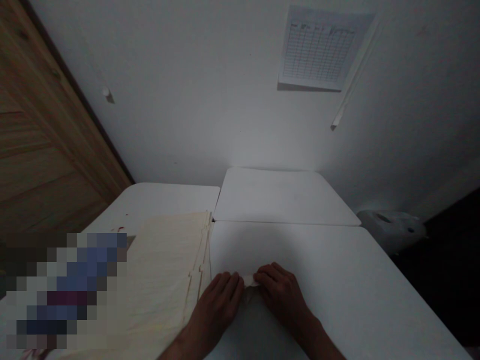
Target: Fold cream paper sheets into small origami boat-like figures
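A small pale piece of folded cloth or paper shows between my two hands, low over the white table. My left hand is closed on its left end, fingers curled and pressed together. At the other end, my right hand pinches it, the fingertips close to those of the left. Most of the piece is hidden behind the fingers, and its exact kind is hard to make out in the dim light. Just left of my left hand lies a stack of cream cloth sheets with uneven right edges.
White table panels meet at seams and reach the wall. A blurred-out patch covers the left side. A printed sheet hangs on the wall. A whitish plastic container stands beyond the right edge; a wooden door is at left.
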`<state>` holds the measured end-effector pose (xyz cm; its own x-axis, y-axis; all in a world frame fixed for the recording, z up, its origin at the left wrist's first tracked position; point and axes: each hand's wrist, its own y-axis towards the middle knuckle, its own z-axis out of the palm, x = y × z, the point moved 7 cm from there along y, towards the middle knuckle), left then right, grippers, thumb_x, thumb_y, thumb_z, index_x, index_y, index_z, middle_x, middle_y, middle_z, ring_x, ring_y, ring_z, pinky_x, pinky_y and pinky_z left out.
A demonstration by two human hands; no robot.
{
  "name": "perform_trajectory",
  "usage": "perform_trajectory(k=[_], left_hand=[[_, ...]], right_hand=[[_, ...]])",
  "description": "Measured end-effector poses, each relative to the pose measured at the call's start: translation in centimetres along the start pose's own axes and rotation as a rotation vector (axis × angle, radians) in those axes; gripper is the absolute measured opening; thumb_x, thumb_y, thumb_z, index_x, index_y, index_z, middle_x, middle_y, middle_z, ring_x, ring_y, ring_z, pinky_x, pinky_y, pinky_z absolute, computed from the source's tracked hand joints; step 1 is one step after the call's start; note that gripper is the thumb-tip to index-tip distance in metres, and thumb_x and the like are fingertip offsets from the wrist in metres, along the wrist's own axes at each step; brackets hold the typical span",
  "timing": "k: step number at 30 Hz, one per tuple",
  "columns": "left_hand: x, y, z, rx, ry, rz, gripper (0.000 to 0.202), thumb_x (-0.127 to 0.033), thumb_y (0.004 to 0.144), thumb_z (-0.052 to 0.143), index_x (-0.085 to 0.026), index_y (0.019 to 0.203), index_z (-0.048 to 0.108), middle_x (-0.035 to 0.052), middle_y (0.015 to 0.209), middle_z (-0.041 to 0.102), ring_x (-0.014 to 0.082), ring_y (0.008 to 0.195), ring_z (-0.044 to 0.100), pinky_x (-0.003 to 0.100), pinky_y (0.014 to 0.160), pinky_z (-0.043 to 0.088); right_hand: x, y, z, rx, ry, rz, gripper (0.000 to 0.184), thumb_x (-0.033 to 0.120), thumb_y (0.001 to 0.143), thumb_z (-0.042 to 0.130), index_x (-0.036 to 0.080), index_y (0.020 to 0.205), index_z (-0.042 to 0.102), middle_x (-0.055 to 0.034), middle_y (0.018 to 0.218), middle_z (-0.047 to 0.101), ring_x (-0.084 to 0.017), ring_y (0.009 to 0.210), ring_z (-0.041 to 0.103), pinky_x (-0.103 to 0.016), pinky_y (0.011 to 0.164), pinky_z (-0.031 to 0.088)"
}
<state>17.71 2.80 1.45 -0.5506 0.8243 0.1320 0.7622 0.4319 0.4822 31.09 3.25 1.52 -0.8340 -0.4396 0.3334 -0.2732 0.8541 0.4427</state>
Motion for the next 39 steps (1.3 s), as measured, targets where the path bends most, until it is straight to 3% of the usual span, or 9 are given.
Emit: perform_trajectory(k=[5, 9, 14, 17, 21, 28, 34, 39], left_hand=[[0.2, -0.3, 0.6, 0.059, -0.1, 0.003, 0.047, 0.003, 0.084, 0.033, -0.017, 0.123, 0.049, 0.0098, 0.109, 0.065, 0.0229, 0.101, 0.061, 0.037, 0.09, 0.048], [0.4, -0.6, 1.0, 0.088, -0.12, 0.001, 0.049, 0.006, 0.079, 0.037, -0.015, 0.122, 0.05, 0.0117, 0.113, 0.064, 0.0252, 0.103, 0.061, 0.039, 0.089, 0.049], [0.3, -0.8, 1.4, 0.116, -0.059, 0.028, 0.051, 0.008, 0.072, 0.039, -0.012, 0.117, 0.053, 0.0119, 0.113, 0.064, 0.0274, 0.103, 0.061, 0.039, 0.087, 0.052], [0.5, -0.7, 1.7, 0.098, -0.088, -0.014, 0.048, 0.007, 0.073, 0.038, -0.011, 0.115, 0.053, 0.0129, 0.112, 0.064, 0.0272, 0.103, 0.06, 0.041, 0.087, 0.052], [1.5, -0.2, 1.9, 0.065, -0.165, -0.139, 0.041, 0.006, 0.076, 0.041, -0.012, 0.111, 0.054, 0.0118, 0.104, 0.065, 0.0266, 0.096, 0.06, 0.044, 0.085, 0.053], [2.4, 0.6, 1.4, 0.069, -0.316, -0.272, 0.027, 0.006, 0.076, 0.048, -0.017, 0.087, 0.058, 0.0065, 0.087, 0.063, 0.0226, 0.081, 0.059, 0.037, 0.072, 0.055], [3.0, 0.2, 1.1, -0.036, -0.393, -0.353, 0.028, 0.003, 0.074, 0.048, -0.017, 0.09, 0.059, 0.006, 0.087, 0.064, 0.021, 0.078, 0.062, 0.033, 0.068, 0.054], [3.3, 0.3, 1.1, -0.055, -0.468, -0.385, 0.033, 0.003, 0.072, 0.045, -0.019, 0.092, 0.059, 0.0057, 0.089, 0.064, 0.0197, 0.079, 0.063, 0.031, 0.069, 0.054]], right_hand=[[0.2, -0.2, -0.2, -0.045, -0.05, -0.025, 0.018, 0.004, 0.081, 0.056, 0.02, 0.087, 0.063, -0.0037, 0.084, 0.063, -0.017, 0.077, 0.056, -0.027, 0.07, 0.045], [0.1, -0.3, -0.1, -0.028, -0.094, -0.059, 0.018, 0.005, 0.082, 0.055, 0.021, 0.087, 0.063, -0.004, 0.083, 0.063, -0.018, 0.075, 0.055, -0.027, 0.068, 0.045], [0.2, -0.9, -0.2, 0.003, -0.079, -0.12, 0.024, 0.004, 0.082, 0.053, 0.021, 0.096, 0.064, -0.0054, 0.092, 0.065, -0.02, 0.082, 0.056, -0.032, 0.077, 0.047], [-0.7, -1.0, -0.2, 0.032, 0.044, 0.02, 0.032, 0.002, 0.077, 0.055, 0.021, 0.102, 0.063, -0.0057, 0.096, 0.065, -0.021, 0.086, 0.057, -0.033, 0.08, 0.047], [-2.0, -0.8, -0.1, 0.029, 0.216, 0.212, 0.036, 0.0, 0.072, 0.053, 0.021, 0.097, 0.065, -0.0044, 0.091, 0.065, -0.02, 0.086, 0.057, -0.031, 0.079, 0.047], [-2.4, -0.2, 0.2, 0.068, 0.278, 0.292, 0.037, -0.002, 0.067, 0.051, 0.022, 0.089, 0.068, -0.0036, 0.087, 0.065, -0.02, 0.087, 0.056, -0.03, 0.079, 0.044], [-2.0, 0.0, -0.7, 0.157, 0.259, 0.356, 0.026, 0.008, 0.074, 0.056, 0.02, 0.094, 0.068, -0.0047, 0.092, 0.066, -0.02, 0.092, 0.056, -0.029, 0.084, 0.041], [-2.6, -0.5, -0.6, 0.164, 0.224, 0.434, 0.022, 0.01, 0.072, 0.058, 0.02, 0.09, 0.068, -0.0025, 0.087, 0.068, -0.02, 0.086, 0.057, -0.029, 0.083, 0.04]])
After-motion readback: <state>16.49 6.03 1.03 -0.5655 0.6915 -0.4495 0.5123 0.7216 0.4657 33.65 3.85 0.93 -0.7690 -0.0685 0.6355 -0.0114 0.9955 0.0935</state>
